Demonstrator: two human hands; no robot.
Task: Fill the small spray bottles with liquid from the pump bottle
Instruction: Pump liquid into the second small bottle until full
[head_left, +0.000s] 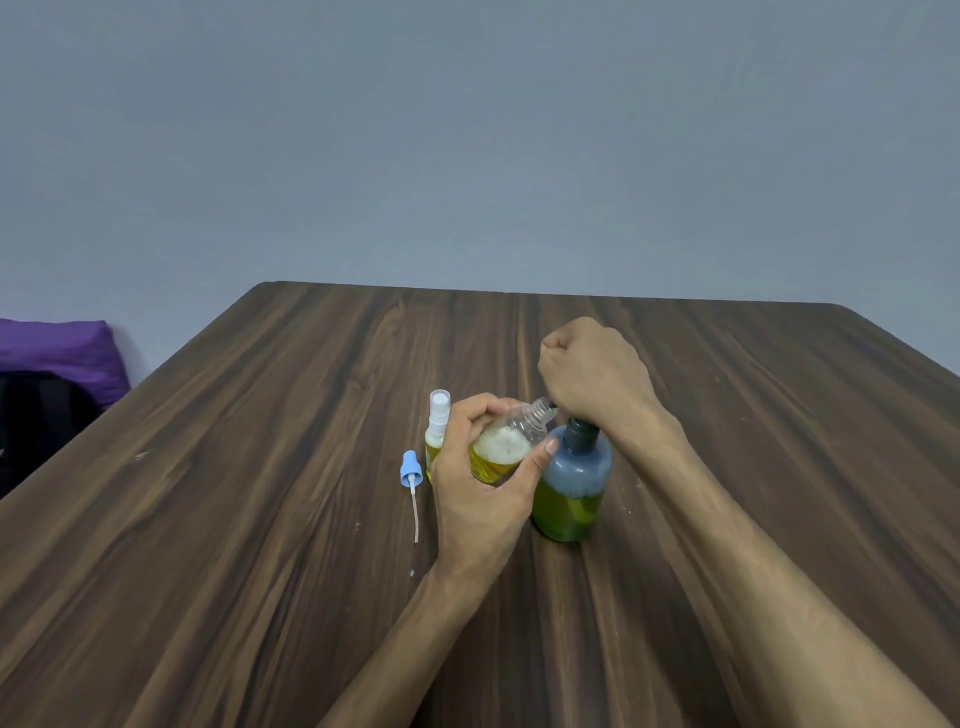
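Clear plastic shows between the fingers of the left hand (480, 483), whose grip wraps the open spray bottle (511, 447), tilted so its threaded neck meets the spout of the pump bottle (571, 483). That tilt likely catches the liquid; yellow fluid and foam already sit inside. Right hand (592, 374), clenched into a fist, presses the pump head from above. Left of the pump bottle stand a capped spray bottle (437, 431) and, on the table (260, 467), a blue sprayer cap (410, 470) with its tube.

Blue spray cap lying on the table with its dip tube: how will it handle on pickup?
The blue spray cap looks small and plastic, so probably very light. Its thin dip tube curves slightly, so it will likely flex and dangle. Lying on its side, the round head may roll if nudged.
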